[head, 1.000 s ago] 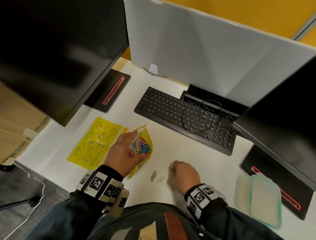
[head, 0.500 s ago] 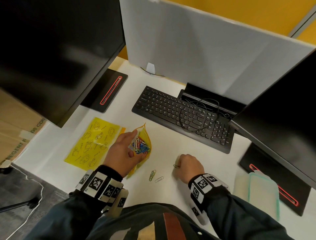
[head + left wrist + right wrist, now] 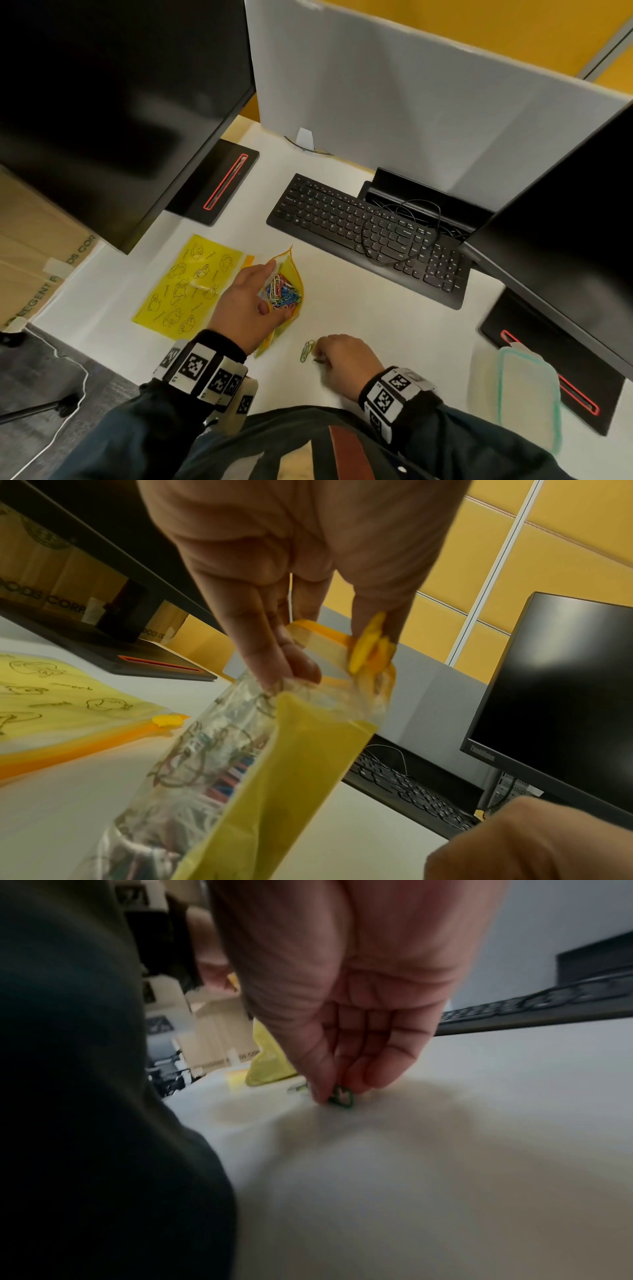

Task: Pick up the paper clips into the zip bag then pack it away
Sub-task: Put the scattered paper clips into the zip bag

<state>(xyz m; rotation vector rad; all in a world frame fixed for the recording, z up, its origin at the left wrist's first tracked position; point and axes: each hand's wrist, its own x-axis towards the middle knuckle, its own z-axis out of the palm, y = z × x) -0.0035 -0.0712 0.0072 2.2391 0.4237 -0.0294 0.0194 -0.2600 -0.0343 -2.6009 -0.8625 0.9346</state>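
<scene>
My left hand (image 3: 269, 286) pinches the rim of a yellow zip bag (image 3: 292, 262) and holds its mouth wide; in the left wrist view its fingers (image 3: 291, 669) grip the orange zip edge. Several coloured paper clips (image 3: 282, 294) lie inside the bag (image 3: 308, 764). My right hand (image 3: 318, 354) is low on the white desk just right of a light green clip (image 3: 307, 350). Its thumb and fingertips (image 3: 337, 1088) pinch a dark green clip (image 3: 341, 1095) that touches the desk. A pale clip that lay beside the green one is out of sight behind the hand.
A second yellow printed bag (image 3: 188, 284) lies flat to the left. A black keyboard (image 3: 370, 233) with a looped cable sits behind. A lidded plastic container (image 3: 524, 394) stands at the right front. Dark monitors (image 3: 102, 102) overhang both sides, and a grey divider stands at the back.
My right hand has moved left across the desk, carrying a dark clip, and now sits against the two loose clips. The left hand and bag have stayed put.
</scene>
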